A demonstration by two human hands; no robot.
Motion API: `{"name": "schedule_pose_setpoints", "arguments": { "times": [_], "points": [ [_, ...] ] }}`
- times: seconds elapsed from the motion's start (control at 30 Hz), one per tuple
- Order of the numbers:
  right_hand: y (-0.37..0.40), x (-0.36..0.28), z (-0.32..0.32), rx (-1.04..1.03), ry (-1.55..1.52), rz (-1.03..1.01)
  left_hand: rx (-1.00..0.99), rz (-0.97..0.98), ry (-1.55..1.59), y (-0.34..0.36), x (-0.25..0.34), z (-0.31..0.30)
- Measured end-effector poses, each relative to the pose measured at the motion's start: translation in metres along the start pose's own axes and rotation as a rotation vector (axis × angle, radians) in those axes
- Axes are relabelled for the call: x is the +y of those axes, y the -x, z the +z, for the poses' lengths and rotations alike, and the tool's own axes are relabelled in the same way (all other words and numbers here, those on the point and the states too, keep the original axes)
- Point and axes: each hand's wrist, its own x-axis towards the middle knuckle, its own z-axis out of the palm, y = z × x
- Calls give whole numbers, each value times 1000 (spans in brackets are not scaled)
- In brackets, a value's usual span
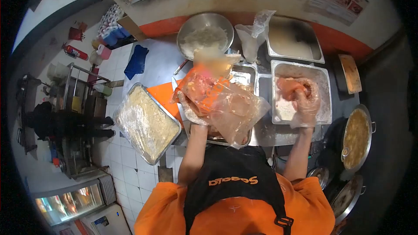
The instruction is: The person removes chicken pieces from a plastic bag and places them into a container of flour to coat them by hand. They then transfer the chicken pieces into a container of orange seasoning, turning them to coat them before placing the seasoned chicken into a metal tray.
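My left hand [192, 114], in a clear plastic glove, is closed around a clear plastic bag [237, 109] with orange print. Pink raw meat [198, 83] shows inside the bag's left part. Beneath it lies a metal tray [248, 138], mostly covered by the bag. Over on the right, my right hand [308, 103], also gloved, reaches into a deep metal pan [328, 104] of white flour [285, 111]. Its curled fingers grip a piece of raw meat [288, 86] at the pan's upper middle.
A film-covered tray of pale coated food [146, 124] stands at left, beside an orange board [163, 98]. Behind are a steel bowl [180, 39], a bag of white powder [249, 45] and a pan of cloudy liquid [322, 56]. A pot of frothy oil [358, 137] sits far right.
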Motion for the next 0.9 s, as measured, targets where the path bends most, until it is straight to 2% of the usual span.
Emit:
{"name": "schedule_pose_setpoints", "arguments": {
  "times": [0.03,0.07,0.1,0.13,0.2,0.23,0.27,0.3,0.33,0.4,0.43,0.5,0.53,0.63,0.7,0.73,0.8,0.83,0.87,0.9],
  "points": [
    [-2,-12,-8,-25,55,109,1,4,2,0,-3,-6],
    [-4,-24,-12,-51,112,219,-38,110,-376,2,-9,-18],
    [-4,-34,-7,-73,556,-18,-78,214,-756,1,-14,-29],
    [-1,-24,-8,-70,555,-20,-82,215,-755,-6,-17,-39],
    [9,0,-9,-434,522,107,-387,-335,626,-20,-18,-51],
    [16,6,-1,-625,466,-58,-391,-348,624,-21,-18,-52],
    [23,5,21,-807,412,-225,-318,-320,476,-21,-17,-46],
    [44,47,35,-785,635,-426,-249,-304,332,-20,-20,-37],
    [67,89,47,-754,867,-614,-470,-404,605,-14,-19,-23],
    [65,91,84,-786,458,-333,-344,-159,49,-28,-31,-79],
    [54,74,90,-768,473,-330,-356,-177,54,-18,-31,-67],
    [39,24,101,-1012,346,-203,-182,72,-761,12,-15,-36],
    [42,24,107,-1016,340,-204,-144,114,-858,13,-13,-36],
    [55,36,117,-988,380,-258,-119,46,-374,-8,-21,-51],
    [66,61,126,-663,329,-432,-103,28,-205,-19,-23,-54],
    [66,65,123,-658,330,-436,-87,35,-174,-22,-25,-54],
    [60,44,111,-728,456,-350,0,101,-257,-19,-24,-38],
    [54,31,102,-728,454,-350,125,162,-418,-14,-26,-23],
    [48,11,91,-710,542,-289,126,162,-420,-5,-18,2],
    [45,2,79,-693,629,-224,115,5,-202,5,-7,27]
  ]
}}
